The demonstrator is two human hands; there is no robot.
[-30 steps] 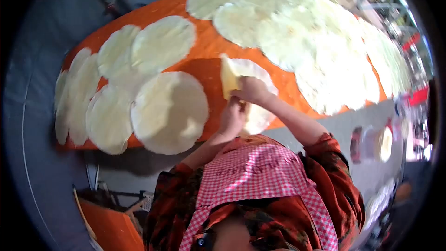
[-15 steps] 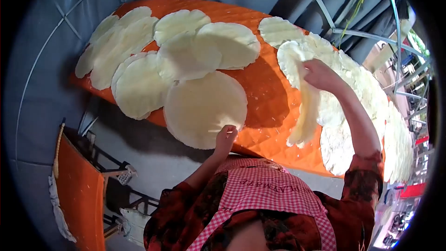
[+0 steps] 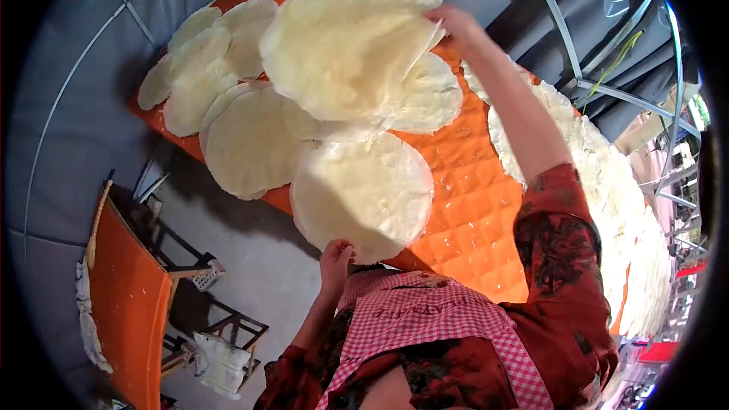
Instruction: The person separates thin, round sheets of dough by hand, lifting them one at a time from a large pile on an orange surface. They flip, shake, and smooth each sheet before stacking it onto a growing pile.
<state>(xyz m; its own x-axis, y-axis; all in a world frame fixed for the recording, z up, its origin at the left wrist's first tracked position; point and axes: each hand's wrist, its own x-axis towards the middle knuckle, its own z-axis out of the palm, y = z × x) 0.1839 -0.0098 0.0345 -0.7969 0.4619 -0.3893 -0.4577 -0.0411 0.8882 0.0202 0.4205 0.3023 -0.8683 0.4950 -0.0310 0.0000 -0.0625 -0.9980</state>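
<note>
Now | right hand (image 3: 458, 24): fingers pinching edge of pale sheet (image 3: 342, 49) | bulk leftward

The raised dough sheet (image 3: 342, 53) beside the right hand (image 3: 448, 24) covers big chunks of the dough rounds (image 3: 429, 95) under it, and that hand's thumb is hard to make out. Left hand (image 3: 336, 257) is tiny and bunched up, so no clue if it's actually pinching the lower round (image 3: 380, 197) just above it. Apron lettering (image 3: 421, 307) right of that hand is too warped to read properly. Overlapping sheets (image 3: 596, 171) way right of both hands kinda melt together in the glare, and the clutter (image 3: 687, 254) past them is mush. Orange side panel (image 3: 125, 300), lower left of the left hand, gets chopped by the bottom edge.
</note>
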